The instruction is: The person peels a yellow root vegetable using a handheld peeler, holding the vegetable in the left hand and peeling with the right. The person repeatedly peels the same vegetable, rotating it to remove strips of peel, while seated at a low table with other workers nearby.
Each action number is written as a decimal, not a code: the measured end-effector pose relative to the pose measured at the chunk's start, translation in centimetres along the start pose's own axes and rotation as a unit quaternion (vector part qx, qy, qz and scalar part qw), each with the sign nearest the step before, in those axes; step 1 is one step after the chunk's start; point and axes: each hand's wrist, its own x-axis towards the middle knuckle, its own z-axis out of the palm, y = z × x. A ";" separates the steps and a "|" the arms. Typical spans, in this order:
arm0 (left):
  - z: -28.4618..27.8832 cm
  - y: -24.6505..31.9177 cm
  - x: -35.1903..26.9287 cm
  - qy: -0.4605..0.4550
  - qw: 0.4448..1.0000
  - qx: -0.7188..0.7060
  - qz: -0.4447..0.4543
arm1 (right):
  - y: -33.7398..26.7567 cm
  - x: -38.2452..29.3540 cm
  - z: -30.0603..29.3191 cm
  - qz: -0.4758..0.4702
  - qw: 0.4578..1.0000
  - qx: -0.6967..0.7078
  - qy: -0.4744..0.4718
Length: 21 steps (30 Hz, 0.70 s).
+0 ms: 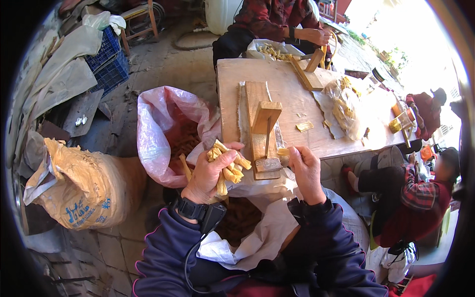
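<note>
My left hand (213, 169) is closed around a bunch of yellowish, folded dry strips (228, 163) that stick out past the thumb. Between thumb and fingertips, my right hand (307, 171) pinches a short yellow strip (283, 152). That piece lies at the right edge of a wooden jig (256, 91) on the table. An upright wooden block (265, 117) stands on the jig, and a thin metal rod or blade (267, 139) slants down from it to a worn pad (268, 164). Below my hands, a white woven sack (267, 241) gapes over dark brown contents.
A pinkish sack (156, 137) with brown pieces stands left of the wooden table (289, 100). Further left is a paper sack (89, 189) bearing writing. A plastic bag of yellow pieces (345, 111) lies on the table. Co-workers (278, 18) sit opposite and at right.
</note>
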 end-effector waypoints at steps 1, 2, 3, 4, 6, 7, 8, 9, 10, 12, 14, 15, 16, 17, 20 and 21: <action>-0.2 0.0 -0.3 -0.009 1.000 0.004 -0.002 | -0.1 -0.5 -0.1 0.024 1.000 0.012 0.000; -0.3 -0.1 -0.5 -0.007 1.000 0.012 -0.010 | -0.3 -1.0 -0.3 0.053 0.998 0.038 -0.022; -0.4 -0.2 -0.7 -0.017 1.000 0.016 -0.016 | -0.4 -1.5 -0.4 0.068 0.995 0.065 -0.027; -0.4 -0.2 -0.9 -0.020 0.999 0.031 -0.020 | -0.7 -2.1 -0.6 0.086 0.992 0.089 -0.026; -0.2 -0.3 -1.3 -0.025 0.999 0.035 -0.008 | -1.3 -3.0 -1.0 0.104 0.986 0.128 -0.027; -0.1 -0.4 -1.4 -0.022 0.999 0.038 -0.004 | -1.6 -3.3 -1.2 0.097 0.989 0.108 -0.036; 0.1 -0.3 -1.6 -0.030 0.999 0.028 -0.014 | -1.9 -3.7 -1.4 0.088 0.991 0.092 -0.047; 0.3 -0.3 -1.7 -0.029 0.999 0.038 -0.018 | -2.3 -3.9 -1.5 0.093 0.992 0.067 -0.049; 0.5 -0.3 -1.9 -0.027 0.999 0.044 -0.017 | -2.6 -4.3 -1.6 0.085 0.991 0.079 -0.062; 0.9 -0.2 -2.1 -0.036 0.997 0.063 -0.023 | -3.1 -4.9 -1.7 0.106 0.988 0.094 -0.067; 1.1 -0.3 -2.4 -0.059 0.994 0.087 -0.037 | -3.6 -5.5 -1.7 0.124 0.987 0.076 -0.072; 1.2 -0.4 -2.6 -0.063 0.991 0.114 -0.034 | -3.8 -5.9 -1.7 0.110 0.986 0.090 -0.090; 1.3 -0.5 -2.7 -0.069 0.987 0.141 -0.032 | -4.1 -6.2 -1.6 0.097 0.985 0.102 -0.102; 1.4 -0.6 -2.8 -0.075 0.983 0.165 -0.027 | -4.3 -6.5 -1.5 0.084 0.983 0.110 -0.120; 1.7 -1.1 -3.0 -0.093 0.966 0.241 -0.013 | -5.2 -7.1 -1.2 0.015 0.988 0.035 -0.152; 1.8 -1.4 -3.1 -0.106 0.959 0.264 -0.001 | -5.5 -7.1 -1.0 0.027 0.988 0.010 -0.150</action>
